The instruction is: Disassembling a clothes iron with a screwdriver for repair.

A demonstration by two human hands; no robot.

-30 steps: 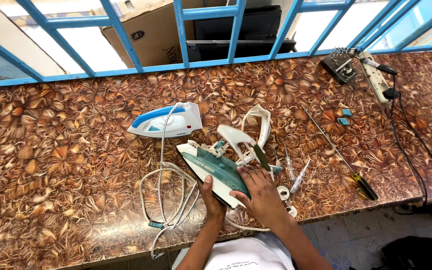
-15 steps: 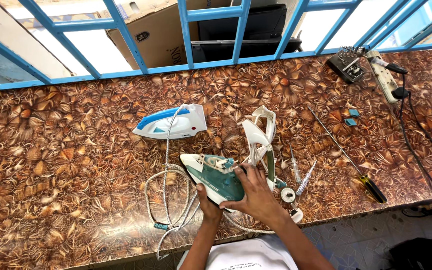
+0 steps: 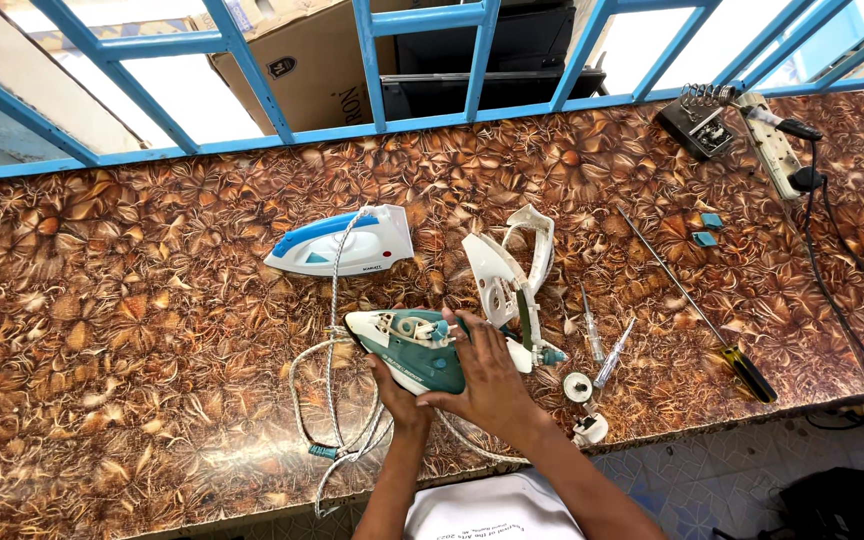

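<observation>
1. My right hand (image 3: 487, 375) lies flat, fingers spread, on top of the green and white opened iron body (image 3: 407, 348), pressing on its right end near the front edge of the brown leaf-patterned counter (image 3: 102, 330).
2. My left hand (image 3: 397, 392) comes up from under the near side of that same iron body; most of it is hidden, so it seems to grip the lower edge, though I cannot tell for sure.
3. The iron body lies on its side, pointed tip to the left, just right of the looped white braided cord (image 3: 337, 400).
4. Beyond it, farther from me, stands a whole blue and white iron (image 3: 342, 245), with the cord running up to it.
5. To the right of my hands lies the detached white plastic handle shell (image 3: 512, 260), tilted.
6. Near the shell are a small tester screwdriver (image 3: 592, 335) and a round white knob (image 3: 578, 386).
7. Further right lies a long screwdriver with a black and yellow handle (image 3: 722, 335).
8. At the far right corner sits a white power strip (image 3: 772, 150).
</observation>
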